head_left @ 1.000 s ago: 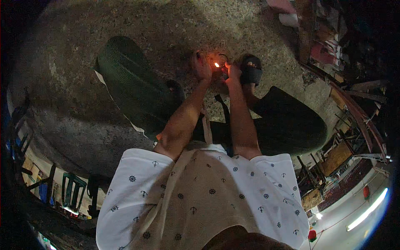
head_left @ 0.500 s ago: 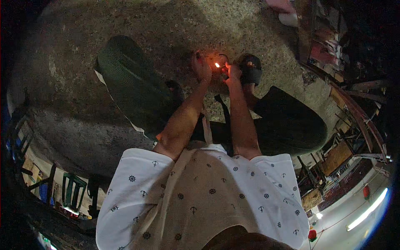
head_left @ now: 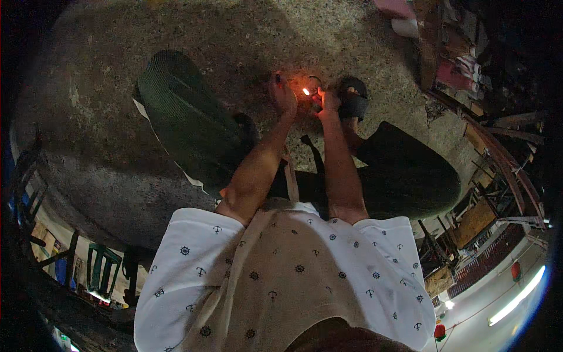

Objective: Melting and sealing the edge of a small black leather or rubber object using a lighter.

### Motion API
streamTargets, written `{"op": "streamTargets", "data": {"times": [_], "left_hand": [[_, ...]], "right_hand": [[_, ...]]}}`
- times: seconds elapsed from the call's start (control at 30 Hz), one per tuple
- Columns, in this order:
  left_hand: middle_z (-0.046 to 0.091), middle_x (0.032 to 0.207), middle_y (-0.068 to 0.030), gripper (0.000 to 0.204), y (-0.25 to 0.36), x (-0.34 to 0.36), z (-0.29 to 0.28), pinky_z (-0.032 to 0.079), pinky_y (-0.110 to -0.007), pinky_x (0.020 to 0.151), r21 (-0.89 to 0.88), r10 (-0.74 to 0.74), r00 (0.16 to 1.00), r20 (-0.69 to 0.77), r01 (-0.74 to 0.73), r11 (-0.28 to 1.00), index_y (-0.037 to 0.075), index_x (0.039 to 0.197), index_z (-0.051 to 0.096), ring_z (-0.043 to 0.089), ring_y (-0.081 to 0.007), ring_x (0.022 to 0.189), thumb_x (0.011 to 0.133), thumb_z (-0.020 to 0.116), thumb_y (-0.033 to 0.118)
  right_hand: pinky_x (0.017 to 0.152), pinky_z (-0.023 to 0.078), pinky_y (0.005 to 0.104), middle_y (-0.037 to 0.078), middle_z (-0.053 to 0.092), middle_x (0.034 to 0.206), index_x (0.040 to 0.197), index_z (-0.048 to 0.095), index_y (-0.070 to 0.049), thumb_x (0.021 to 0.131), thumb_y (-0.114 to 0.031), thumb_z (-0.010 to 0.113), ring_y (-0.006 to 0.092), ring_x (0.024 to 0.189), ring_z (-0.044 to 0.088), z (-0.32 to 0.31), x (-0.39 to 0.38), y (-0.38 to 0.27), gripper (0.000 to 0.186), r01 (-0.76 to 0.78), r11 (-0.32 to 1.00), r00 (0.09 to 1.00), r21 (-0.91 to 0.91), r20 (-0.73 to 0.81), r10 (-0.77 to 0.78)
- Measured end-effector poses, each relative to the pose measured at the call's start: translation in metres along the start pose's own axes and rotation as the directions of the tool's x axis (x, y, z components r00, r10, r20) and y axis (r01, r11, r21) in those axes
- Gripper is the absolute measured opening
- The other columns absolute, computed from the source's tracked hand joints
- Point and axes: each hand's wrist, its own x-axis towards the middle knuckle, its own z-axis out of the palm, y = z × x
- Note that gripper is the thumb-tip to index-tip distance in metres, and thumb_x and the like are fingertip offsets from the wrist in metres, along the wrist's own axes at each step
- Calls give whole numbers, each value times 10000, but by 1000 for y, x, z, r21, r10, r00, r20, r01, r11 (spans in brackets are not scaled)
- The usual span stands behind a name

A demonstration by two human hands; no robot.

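A small bright flame [head_left: 306, 91] burns low over the rough floor between my two hands and throws an orange-red glow on them. My right hand [head_left: 329, 102] is closed just to the right of the flame, its fingers around a small thing too dark to name. A thin dark curved thing [head_left: 315, 80] shows just above those fingers. To the left of the flame, my left hand [head_left: 284, 98] is cupped with its fingers stretched forward, apart from the flame. A dark spot shows near its fingertips, too small to make out.
A black sandal [head_left: 353, 97] on my foot is close beside my right hand. My knees in dark trousers [head_left: 182, 117] spread to both sides. Wooden beams [head_left: 504, 158] and clutter line the right. A green plastic chair [head_left: 104, 270] stands at the lower left.
Almost nothing differs. The flame looks slightly larger, and both hands keep their places around it.
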Motion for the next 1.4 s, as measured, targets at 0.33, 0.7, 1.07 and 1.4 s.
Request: {"op": "streamTargets", "data": {"times": [0.33,0.7,1.07,1.4], "left_hand": [[487,1147,-173,423,-9,-3,7,340,-424,966,-83,-2,997,75,8,996,14,1203,465,453,-303,1118,948,405,347],[500,1161,-172,425,14,-15,10,355,-451,952,-29,33,994,103,-31,999,39,1190,484,446,-339,1131,943,389,372],[473,1198,-195,390,-13,3,9,363,-419,944,-441,45,997,56,-16,897,47,1212,477,451,-318,1127,942,430,325],[488,1204,-169,441,-6,-1,10,343,-415,961,-63,-93,987,129,102,993,29,1227,458,460,-306,1124,942,413,362]], "right_hand": [[820,345,582,52,558,848,1006,597,-96,844,-242,635,190,820,546,-11,11,-1,222,-11,999,1000,-39,-8,11],[805,351,583,50,552,899,998,592,-102,820,-238,659,175,806,545,-23,19,2,234,7,1000,999,21,40,-8],[819,346,603,47,560,889,997,575,-73,829,-219,652,184,750,547,-1,-13,-7,235,14,1000,999,-22,48,-13],[885,298,577,26,523,935,1050,535,-96,872,-280,589,172,838,502,-14,15,-3,263,-28,998,994,-63,102,35]]}}
